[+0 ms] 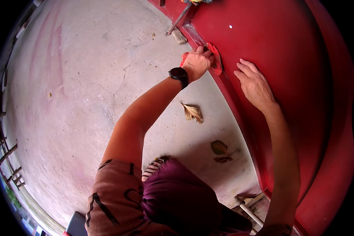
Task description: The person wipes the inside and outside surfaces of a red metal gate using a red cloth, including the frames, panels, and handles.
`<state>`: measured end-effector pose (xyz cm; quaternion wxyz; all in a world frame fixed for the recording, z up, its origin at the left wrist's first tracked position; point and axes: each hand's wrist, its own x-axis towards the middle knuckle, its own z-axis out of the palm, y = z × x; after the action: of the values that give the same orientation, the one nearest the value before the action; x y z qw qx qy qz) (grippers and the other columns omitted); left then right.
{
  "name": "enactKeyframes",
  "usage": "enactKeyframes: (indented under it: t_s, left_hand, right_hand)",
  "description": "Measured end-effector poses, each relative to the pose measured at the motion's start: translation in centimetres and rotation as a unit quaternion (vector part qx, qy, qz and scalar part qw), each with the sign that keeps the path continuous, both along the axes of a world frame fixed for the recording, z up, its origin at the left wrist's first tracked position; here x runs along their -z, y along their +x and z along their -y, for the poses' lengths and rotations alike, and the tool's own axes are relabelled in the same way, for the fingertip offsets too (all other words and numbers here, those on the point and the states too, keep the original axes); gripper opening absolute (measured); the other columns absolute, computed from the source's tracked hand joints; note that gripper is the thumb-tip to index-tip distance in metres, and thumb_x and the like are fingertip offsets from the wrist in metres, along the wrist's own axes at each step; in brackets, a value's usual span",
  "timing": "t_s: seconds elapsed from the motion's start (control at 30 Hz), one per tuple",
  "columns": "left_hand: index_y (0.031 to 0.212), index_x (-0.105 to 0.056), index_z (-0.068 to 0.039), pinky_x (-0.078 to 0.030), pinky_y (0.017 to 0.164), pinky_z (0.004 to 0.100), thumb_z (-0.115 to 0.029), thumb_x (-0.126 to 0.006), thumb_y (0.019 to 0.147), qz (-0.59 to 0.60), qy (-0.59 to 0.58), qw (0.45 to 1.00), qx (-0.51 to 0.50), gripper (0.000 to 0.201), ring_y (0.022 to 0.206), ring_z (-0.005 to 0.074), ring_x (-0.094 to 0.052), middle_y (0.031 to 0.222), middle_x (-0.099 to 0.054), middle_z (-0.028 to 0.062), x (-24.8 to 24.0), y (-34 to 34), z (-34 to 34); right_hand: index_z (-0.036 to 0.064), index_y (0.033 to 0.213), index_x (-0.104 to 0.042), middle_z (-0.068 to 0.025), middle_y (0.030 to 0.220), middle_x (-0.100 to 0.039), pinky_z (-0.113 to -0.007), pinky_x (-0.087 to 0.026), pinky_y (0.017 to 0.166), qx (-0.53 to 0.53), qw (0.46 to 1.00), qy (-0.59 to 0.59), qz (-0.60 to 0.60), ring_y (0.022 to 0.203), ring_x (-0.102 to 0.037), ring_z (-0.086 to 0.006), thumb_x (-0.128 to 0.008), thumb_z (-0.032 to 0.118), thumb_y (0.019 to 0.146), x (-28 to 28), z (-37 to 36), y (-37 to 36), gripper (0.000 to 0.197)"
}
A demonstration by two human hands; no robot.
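My left hand [199, 63], with a black watch [179, 74] on its wrist, is closed around a bunched red cloth [216, 59]. It presses the cloth against the bottom edge of a large red panel [287, 51], where a narrow red ledge [233, 93] meets the floor. Part of the cloth pokes out on the other side of my fingers. Farther right, my right hand [256, 84] rests against the panel's smooth face, fingers stretched out and slightly apart, holding nothing.
Pale concrete floor [82, 90] spreads to the left. A curled dry leaf [192, 112] and a darker leaf [219, 147] lie on it. A stone [179, 36] sits beside a thin rod [180, 18] near the ledge. Close to my right forearm is a pale pipe [251, 212].
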<state>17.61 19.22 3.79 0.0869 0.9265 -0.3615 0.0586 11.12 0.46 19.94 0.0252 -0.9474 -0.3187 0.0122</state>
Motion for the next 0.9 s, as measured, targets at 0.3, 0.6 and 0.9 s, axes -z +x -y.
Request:
enactKeyframes:
  t_s: [0.3, 0.6, 0.9]
  left_hand:
    - [0.108, -0.061, -0.009, -0.050, 0.083, 0.0409, -0.022, -0.067, 0.074, -0.125, -0.199, 0.956, -0.175, 0.037, 0.106, 0.0314, -0.058, 0.117, -0.059, 0.0130, -2.2, 0.5, -0.8]
    - [0.103, -0.063, -0.006, -0.052, 0.076, 0.0409, -0.025, -0.062, 0.073, -0.303, -0.320, 0.876, -0.195, 0.035, 0.085, 0.0325, -0.065, 0.093, -0.066, 0.0163, -4.1, -2.3, -3.5]
    - [0.079, -0.067, -0.009, -0.053, 0.058, 0.0366, -0.026, -0.051, 0.082, -0.477, -0.037, 0.876, -0.059, 0.023, 0.059, 0.0271, -0.066, 0.059, -0.066, 0.0066, -7.7, 0.5, -6.5]
  right_hand:
    - [-0.0059, 0.093, -0.063, -0.0183, 0.108, -0.062, -0.041, -0.046, 0.095, -0.018, 1.000, 0.009, 0.006, 0.114, -0.053, -0.0329, -0.057, -0.003, 0.076, 0.1, -0.1, 0.4, 0.018]
    - [-0.0056, 0.092, -0.064, -0.0170, 0.104, -0.062, -0.041, -0.046, 0.095, -0.020, 1.000, 0.002, 0.007, 0.112, -0.054, -0.0320, -0.057, -0.002, 0.076, 0.2, -0.1, 0.2, 0.017]
    - [-0.0045, 0.091, -0.064, -0.0152, 0.101, -0.063, -0.039, -0.047, 0.093, -0.005, 1.000, 0.026, 0.007, 0.108, -0.055, -0.0301, -0.059, -0.002, 0.076, 0.4, -0.3, 0.1, 0.016]
